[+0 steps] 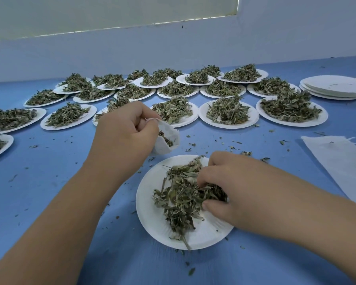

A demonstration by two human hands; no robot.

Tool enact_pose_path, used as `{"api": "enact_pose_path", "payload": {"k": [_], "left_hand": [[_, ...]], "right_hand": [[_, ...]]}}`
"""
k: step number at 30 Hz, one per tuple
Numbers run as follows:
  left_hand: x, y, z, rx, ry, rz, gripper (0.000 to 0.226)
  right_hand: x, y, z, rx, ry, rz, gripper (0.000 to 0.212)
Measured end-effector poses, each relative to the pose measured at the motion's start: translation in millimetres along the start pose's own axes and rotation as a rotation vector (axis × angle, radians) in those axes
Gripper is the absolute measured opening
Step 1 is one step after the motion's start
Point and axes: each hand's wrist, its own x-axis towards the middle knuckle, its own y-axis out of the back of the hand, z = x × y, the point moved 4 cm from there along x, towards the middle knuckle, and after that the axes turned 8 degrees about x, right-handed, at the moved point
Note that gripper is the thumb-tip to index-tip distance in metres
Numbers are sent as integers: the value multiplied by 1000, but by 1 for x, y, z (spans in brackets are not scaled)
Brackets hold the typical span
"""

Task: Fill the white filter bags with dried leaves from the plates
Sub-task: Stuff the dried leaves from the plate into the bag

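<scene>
The left hand [123, 128] pinches the white filter bag [168, 140], barely filled, in its fingers at mid-worktop [49, 182]. The right hand [220, 182] curls its fingers round dried leaves [181, 198] on the near plate [152, 219] (many full plates [228, 112] wait along the far edge).

Even, diffuse light, bluish cast.
Faint soft shadow beside near plate [152, 220]; wide-lens bowing at edges; slight overall softness.

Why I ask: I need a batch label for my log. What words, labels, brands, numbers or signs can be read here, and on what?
None: no text shows anywhere. The paper plates, the filter bag in the left hand, the flat filter bags, the stack of empty plates and the blue table are all blank.
</scene>
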Motion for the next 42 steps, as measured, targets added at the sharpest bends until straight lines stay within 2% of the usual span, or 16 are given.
{"api": "enact_pose_path", "payload": {"k": [16,21,25,32,42], "left_hand": [[0,-1,-1,4,14,-8,20],[0,-1,-1,-8,20,-9,22],[0,-1,-1,-26,35,-10,23],[0,-2,1,-14,24,-39,24],[-3,-6,2,-28,-14,-138,23]], "right_hand": [[3,0,-1,81,42,123,13],[4,9,9,326,-45,186,6],[5,18,23,588,-97,136,7],[10,23,33,918,-67,40,4],[17,23,31,1329,-45,40,5]]}}
